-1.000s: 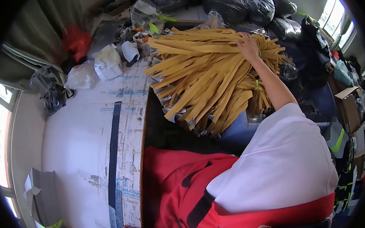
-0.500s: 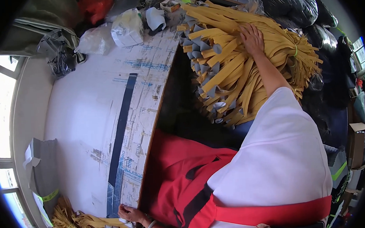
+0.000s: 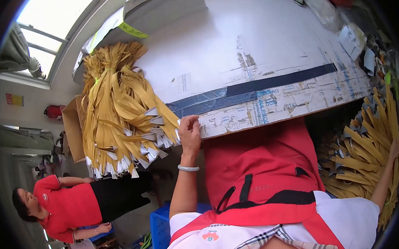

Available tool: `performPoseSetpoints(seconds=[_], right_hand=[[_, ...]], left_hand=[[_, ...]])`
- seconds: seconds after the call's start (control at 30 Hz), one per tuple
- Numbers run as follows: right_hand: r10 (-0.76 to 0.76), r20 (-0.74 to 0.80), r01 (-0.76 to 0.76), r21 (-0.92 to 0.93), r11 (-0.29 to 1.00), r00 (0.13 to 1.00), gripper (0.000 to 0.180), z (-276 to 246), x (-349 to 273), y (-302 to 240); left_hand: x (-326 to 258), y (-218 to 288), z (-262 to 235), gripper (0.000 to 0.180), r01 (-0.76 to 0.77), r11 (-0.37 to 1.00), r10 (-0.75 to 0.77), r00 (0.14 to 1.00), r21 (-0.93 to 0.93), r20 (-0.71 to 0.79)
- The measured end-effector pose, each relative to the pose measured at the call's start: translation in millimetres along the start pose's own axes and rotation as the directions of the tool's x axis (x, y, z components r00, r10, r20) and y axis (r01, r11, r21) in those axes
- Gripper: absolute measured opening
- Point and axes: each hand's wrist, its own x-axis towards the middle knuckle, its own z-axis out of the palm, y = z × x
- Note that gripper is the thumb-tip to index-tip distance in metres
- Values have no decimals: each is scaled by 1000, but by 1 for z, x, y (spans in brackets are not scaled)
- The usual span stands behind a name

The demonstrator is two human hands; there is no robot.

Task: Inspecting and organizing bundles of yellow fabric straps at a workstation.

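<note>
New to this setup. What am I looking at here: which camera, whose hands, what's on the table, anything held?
There is no machine here: a person works with two bare hands. The single picture comes from a wide fisheye camera worn on that person's head, looking down, so straight edges bend near the rim.

The left hand rests at the near edge of the table, beside a big bundle of yellow straps with pale pointed tips that droops over the table's end. Whether its fingers pinch a strap I cannot tell. The right hand reaches out to a second pile of yellow straps lower down at the right; its grip is not clear either.

The table top is white, patched with dark tape. The person wears a red apron. Another person in a red shirt stands at the left.
</note>
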Motion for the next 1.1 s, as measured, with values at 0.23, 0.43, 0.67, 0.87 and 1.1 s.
performPoseSetpoints(seconds=[0.23, 0.43, 0.67, 0.87, 1.1], right_hand=[[-317, 242, 115, 601, 791, 917, 32, 57, -66, -384], [-861, -24, 525, 801, 288, 508, 32, 10, -180, -670], [-877, -23, 517, 815, 261, 480, 21, 32, -207, -721], [-858, 123, 386, 855, 347, 498, 18, 29, -205, -724], [-862, 122, 392, 853, 344, 492, 18, 30, -205, -729]], left_hand=[[94, 31, -60, 24, -203, 777, 297, 953, 595, -63], [198, -15, -119, 35, -137, 708, 256, 964, 693, -71], [312, -25, -174, 35, 87, 563, 13, 993, 822, -113], [394, -63, -160, 42, -8, 420, 125, 991, 907, -49], [409, -92, -139, 64, 478, 422, -438, 851, 771, -288]])
